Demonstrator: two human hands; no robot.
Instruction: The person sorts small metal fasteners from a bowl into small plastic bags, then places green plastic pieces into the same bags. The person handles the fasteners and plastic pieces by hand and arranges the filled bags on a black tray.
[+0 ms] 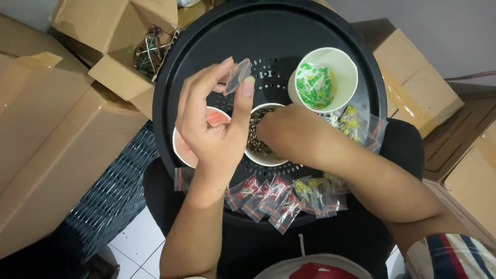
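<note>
The left hand (214,126) pinches a small clear bag (237,76) between thumb and fingers, above the black round tray (196,57) at about 10 o'clock of the tray's centre. The bag's long axis runs from 7 to 1 o'clock. The right hand (289,135) reaches into the middle cup (256,152); its grip cannot be determined. Progress: filled bags (281,199) lie in a row at 6 o'clock. The green-filled cup (323,77) at 2 o'clock and the middle cup retain loose parts.
</note>
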